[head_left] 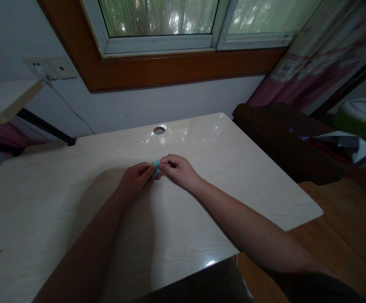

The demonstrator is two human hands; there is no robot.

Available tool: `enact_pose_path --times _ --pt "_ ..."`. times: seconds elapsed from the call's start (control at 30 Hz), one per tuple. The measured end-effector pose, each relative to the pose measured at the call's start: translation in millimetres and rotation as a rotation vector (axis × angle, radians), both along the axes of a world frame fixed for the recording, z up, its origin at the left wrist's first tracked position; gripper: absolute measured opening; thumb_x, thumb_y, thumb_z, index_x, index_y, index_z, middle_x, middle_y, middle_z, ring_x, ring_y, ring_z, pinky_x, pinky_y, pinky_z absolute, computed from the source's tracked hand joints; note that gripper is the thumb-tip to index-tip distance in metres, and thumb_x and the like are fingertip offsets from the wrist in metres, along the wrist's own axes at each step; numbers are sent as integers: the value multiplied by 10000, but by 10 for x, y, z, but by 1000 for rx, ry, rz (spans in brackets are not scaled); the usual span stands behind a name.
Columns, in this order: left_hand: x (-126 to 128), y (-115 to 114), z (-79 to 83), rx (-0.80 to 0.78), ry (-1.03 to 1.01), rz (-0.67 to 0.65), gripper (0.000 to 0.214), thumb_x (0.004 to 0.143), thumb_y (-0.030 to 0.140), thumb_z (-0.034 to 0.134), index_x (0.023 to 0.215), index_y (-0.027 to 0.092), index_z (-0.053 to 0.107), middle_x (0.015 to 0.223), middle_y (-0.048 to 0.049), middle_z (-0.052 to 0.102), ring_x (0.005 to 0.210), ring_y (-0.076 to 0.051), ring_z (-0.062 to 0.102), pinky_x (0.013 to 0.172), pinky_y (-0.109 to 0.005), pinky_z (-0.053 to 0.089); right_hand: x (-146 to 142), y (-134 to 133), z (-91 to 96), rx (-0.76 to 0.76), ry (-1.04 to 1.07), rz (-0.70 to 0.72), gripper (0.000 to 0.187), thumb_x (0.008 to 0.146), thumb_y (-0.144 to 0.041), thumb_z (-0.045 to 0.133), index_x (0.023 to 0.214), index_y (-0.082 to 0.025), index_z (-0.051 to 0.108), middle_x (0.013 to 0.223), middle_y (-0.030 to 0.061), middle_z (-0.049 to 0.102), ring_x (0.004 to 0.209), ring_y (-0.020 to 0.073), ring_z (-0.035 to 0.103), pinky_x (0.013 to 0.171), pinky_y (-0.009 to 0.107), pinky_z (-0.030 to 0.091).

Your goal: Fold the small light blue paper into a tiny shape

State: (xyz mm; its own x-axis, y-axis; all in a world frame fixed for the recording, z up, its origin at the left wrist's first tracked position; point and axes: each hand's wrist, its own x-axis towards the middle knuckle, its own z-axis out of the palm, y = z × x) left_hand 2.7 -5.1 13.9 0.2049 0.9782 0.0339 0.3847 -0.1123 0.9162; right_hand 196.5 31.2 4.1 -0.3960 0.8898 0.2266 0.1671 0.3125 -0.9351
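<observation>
Both hands meet over the middle of a pale wood-grain table. Between them is a small turquoise piece [156,168] that looks like folded paper; fingers cover much of it, so its full shape is hidden. My left hand [136,176] pinches its left side between thumb and fingers. On the other side, my right hand [178,170] grips its right edge, thumb on top and fingers curled.
The table [233,168] has a round cable hole [159,131] near its back edge. A raised shelf [6,99] on black legs stands at the left, below a wall socket [49,68] with a plugged-in cord. Dark wooden furniture [284,143] stands beyond the right edge.
</observation>
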Motion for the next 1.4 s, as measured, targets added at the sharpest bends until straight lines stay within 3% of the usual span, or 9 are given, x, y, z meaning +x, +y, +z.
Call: enact_pose_path --times 0.4,0.67,1.2,1.33,1.4 --pt "-24 5 -20 7 101 -13 306 836 491 630 841 203 733 824 -36 758 741 -191 669 691 -269 486 -18 23 -46 -28 34 -58 206 862 -375 631 825 -183 695 815 32 671 744 153 577 713 287 461" --pt "-36 20 -57 -37 -1 18 291 840 471 634 868 201 740 842 -44 764 793 -196 697 738 -277 509 -9 9 -12 -30 -8 36 267 815 -450 699 874 -192 736 783 15 625 701 136 547 652 259 426" --pt "-22 12 -42 -11 -60 54 258 867 434 606 874 184 671 806 -37 736 762 -176 676 740 -276 511 -4 14 -12 0 -38 -21 204 876 -339 609 764 -178 666 727 3 599 691 137 534 655 266 414" --pt "-26 27 -62 -8 -124 108 249 864 424 619 863 177 645 760 -24 708 726 -160 660 721 -261 509 -14 6 -57 27 35 -74 164 861 -340 643 924 -189 629 809 -1 607 661 119 525 613 248 429" --pt "-29 33 -73 -3 -111 127 249 862 422 619 843 174 632 725 -15 689 689 -153 643 691 -254 498 -6 2 -60 79 89 -120 276 843 -302 672 1080 -211 563 962 13 610 641 100 522 585 238 445"
